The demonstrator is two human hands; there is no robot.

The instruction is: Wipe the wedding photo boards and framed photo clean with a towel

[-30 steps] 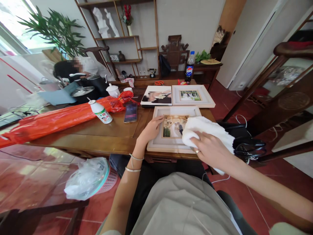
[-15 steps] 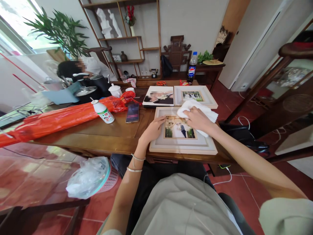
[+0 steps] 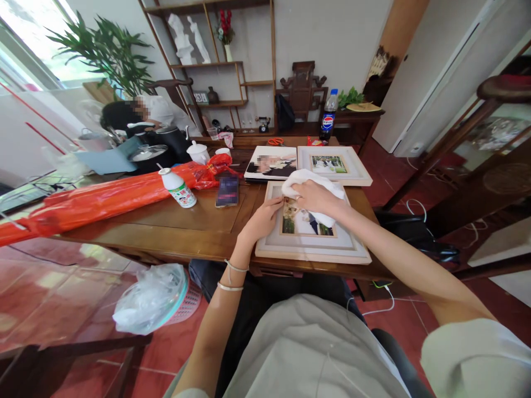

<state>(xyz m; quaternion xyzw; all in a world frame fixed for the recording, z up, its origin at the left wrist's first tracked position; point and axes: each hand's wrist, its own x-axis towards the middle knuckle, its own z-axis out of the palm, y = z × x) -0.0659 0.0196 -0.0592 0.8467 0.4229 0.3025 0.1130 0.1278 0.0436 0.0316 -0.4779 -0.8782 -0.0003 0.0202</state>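
A white-framed photo [image 3: 309, 247] lies flat at the near edge of the wooden table [image 3: 174, 221]. My left hand [image 3: 260, 220] rests on the frame's left side, fingers flat and pressing down. My right hand [image 3: 317, 198] presses a white cloth [image 3: 309, 179] onto the upper part of the picture glass, fingers curled over the cloth.
Two more framed photos [image 3: 271, 163] [image 3: 334, 164] lie behind. A phone [image 3: 228, 191], a small white bottle [image 3: 179, 189] and a long orange plastic bag [image 3: 95, 202] lie to the left. A seated person [image 3: 136, 113] is at the far left. A lined basket [image 3: 155, 298] stands on the floor.
My right hand has swept the cloth from the frame's lower right corner up and leftward across the picture. My left hand has stayed on the frame's left edge.
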